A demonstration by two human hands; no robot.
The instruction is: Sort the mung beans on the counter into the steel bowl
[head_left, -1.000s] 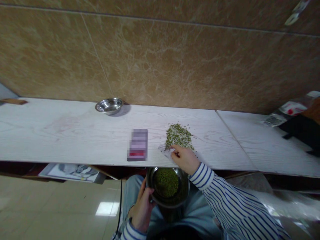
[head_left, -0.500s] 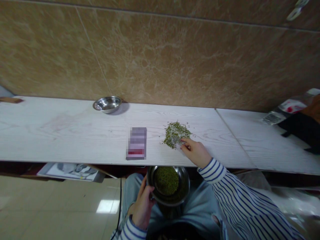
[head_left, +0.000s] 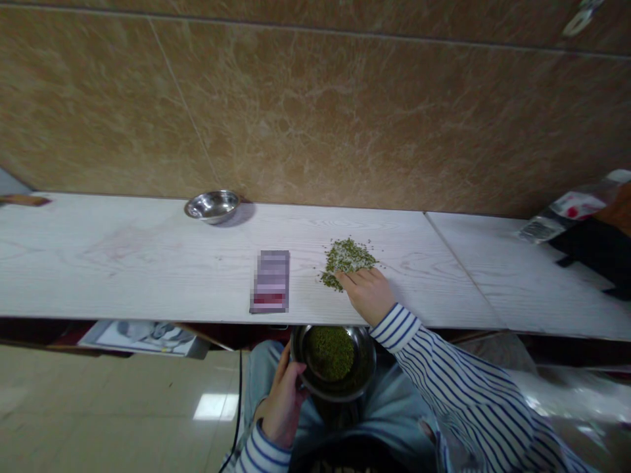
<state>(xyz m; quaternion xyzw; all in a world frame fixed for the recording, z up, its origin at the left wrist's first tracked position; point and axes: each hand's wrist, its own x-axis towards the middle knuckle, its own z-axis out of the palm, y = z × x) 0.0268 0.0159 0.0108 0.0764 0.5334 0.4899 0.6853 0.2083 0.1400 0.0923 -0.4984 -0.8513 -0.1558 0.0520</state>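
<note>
A steel bowl (head_left: 365, 381) is gripped at its left rim by my left hand (head_left: 286, 401), thumb on the rim and fingers around the outer side. It sits over my lap just below the table edge. Small green beans (head_left: 331, 353), which look like mung beans, lie inside it. On the white table a loose patch of the same beans (head_left: 350, 253) is spread out thinly. My right hand (head_left: 369, 289) lies palm down on the near side of that patch, fingers stretched out and touching the beans. Its palm side is hidden.
A phone-like flat object (head_left: 270, 282) with a blurred screen lies left of the beans. Another steel bowl (head_left: 213, 207) stands near the wall. A plastic package (head_left: 547, 223) and a black item (head_left: 591, 256) are at the far right. The table's front edge (head_left: 148, 319) runs above my lap.
My right hand has moved slightly left over the near part of the bean patch. Its fingers went from drawn together to laid out flat. The left hand and bowl have hardly moved.
</note>
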